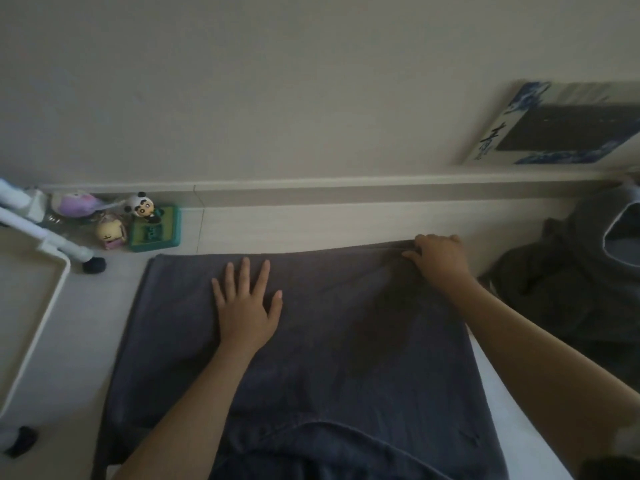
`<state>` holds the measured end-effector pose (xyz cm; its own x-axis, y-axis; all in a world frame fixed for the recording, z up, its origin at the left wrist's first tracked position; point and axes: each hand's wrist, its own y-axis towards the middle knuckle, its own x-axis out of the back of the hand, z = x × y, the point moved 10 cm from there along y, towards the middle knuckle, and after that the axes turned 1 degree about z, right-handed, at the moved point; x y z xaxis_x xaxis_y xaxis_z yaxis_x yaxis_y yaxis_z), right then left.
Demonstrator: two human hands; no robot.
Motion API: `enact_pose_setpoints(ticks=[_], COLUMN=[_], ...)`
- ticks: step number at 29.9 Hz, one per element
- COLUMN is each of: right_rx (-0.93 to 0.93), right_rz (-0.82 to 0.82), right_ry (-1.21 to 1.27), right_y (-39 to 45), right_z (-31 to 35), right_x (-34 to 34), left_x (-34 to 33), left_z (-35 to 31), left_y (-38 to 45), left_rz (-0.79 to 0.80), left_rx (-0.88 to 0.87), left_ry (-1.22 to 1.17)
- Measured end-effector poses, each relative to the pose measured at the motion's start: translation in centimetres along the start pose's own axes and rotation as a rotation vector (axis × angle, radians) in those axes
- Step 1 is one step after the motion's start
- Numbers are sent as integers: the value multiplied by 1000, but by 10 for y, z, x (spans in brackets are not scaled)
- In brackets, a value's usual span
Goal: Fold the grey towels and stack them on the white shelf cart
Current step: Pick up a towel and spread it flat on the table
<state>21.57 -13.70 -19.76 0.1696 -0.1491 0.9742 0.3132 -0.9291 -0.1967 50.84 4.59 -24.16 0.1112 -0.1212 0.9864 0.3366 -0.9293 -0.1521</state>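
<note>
Hidden: my right fingertips are tucked under the far edge of the towel (311,341), so I cannot see them; the near end of the towel is cut off by the bottom of the view.
Hard to see: the room is dim and the picture a bit blurred; a dark pile (554,289) at the right may be more towels, I cannot tell.
Surface: the towel lies spread on a pale floor, its far edge near the baseboard (311,192) of a plain wall.
Cart: a corner of the white cart (41,289) shows at the left, beside the towel, the rest out of view.
Small things: toy figures (138,216) stand by the wall, behind the cart.
Wall: a framed print (554,123) leans at the right.
Left hand (246,306): flat on the towel, fingers spread, pressing the cloth.
Right hand (440,258): at the far right corner, fingers curled, pinching the towel edge.
</note>
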Motion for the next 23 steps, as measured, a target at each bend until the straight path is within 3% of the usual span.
enact_pose_setpoints(ticks=[5,9,12,15,19,21,23], right_rx=[-56,-68,-25,-74,-181,-99,116], right_rz=[-57,-165,-191,-169,-182,-266,-323], right_ry=[-49,123,151,58,140,249,303], right_y=[16,25,30,32,27,13,-17], right_z=[4,0,7,1,-4,18,61], right_x=[0,5,2,-6,-4,1,2], left_x=[-3,0,12,-5,-12,-3,6], left_z=[3,-2,-33,-57,-50,-64,-94], left_y=[9,16,18,14,30,36,29], left_rz=[61,112,7,69,192,144,24], left_rx=[86,106,-44,-179,-47,-57,-226], left_ry=[24,27,-67,-27,31,-5,-60])
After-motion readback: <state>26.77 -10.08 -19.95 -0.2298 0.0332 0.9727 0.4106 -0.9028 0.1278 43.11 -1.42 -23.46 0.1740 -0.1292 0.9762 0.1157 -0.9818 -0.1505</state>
